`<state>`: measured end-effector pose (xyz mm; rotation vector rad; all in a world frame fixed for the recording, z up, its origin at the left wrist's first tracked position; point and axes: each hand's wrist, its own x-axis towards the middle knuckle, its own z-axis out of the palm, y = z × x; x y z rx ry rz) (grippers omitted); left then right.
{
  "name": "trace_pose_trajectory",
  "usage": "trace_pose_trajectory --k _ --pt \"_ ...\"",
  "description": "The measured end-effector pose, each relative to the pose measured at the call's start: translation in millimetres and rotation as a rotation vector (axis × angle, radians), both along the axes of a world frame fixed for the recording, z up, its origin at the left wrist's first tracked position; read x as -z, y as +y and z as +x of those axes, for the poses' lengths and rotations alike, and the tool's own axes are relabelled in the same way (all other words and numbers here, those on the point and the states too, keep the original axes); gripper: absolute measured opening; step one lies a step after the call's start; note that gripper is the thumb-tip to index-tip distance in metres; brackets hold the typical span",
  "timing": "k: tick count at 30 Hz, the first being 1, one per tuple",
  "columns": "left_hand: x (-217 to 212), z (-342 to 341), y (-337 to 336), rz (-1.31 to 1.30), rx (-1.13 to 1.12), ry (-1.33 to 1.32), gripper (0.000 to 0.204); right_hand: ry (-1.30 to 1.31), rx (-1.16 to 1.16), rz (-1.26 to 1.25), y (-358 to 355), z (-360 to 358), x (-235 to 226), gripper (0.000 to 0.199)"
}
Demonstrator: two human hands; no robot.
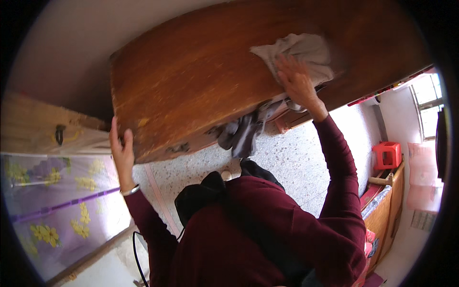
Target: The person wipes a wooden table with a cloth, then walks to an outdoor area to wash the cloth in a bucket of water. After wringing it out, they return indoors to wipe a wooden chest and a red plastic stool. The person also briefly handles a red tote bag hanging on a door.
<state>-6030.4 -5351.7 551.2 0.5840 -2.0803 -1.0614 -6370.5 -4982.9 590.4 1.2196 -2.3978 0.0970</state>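
Darkness rings the fisheye picture, cutting off the far end of the wooden table and bending its edges. What hangs under the table's near edge is hard to make out: a bundle of grey and dark fabric droops there, partly behind the tabletop, and whether it is clothing or more cloth cannot be told. Part of the grey rag is hidden beneath the right hand, which lies flat on it with fingers spread, pressing rather than clenching.

The rag is pale grey, crumpled and folded over itself, lying on the tabletop toward the table's right end. The tabletop is reddish-brown, glossy, scuffed and worn pale along its near edge.

At the table's left corner the left hand grips the edge, fingers curled over the top; a metal bangle sits on that wrist. Both arms wear dark red sleeves. Right of the table, well apart from it, a red plastic stool stands by the wall. Left of the table is a purple flowered sheet.
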Motion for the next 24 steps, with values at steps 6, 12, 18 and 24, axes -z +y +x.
trace_pose_trajectory --k 6,12,18,24 --pt "8.3 -5.2 -0.8 0.217 -0.035 0.266 0.06 -0.064 -0.286 0.234 -123.2 132.3 8.7 0.044" --pt "9.0 -1.2 -8.3 0.395 0.043 0.348 0.073 -0.066 -0.679 0.148 -231.2 255.2 27.3 0.047" --pt "14.0 9.5 -13.2 0.452 0.062 0.326 0.068 -0.066 -0.858 -0.177 -220.4 236.3 51.5 0.046" --pt "-2.8 -3.1 17.3 0.112 -0.082 0.468 0.051 -0.105 -0.696 -0.361 -130.0 197.7 43.9 0.037"
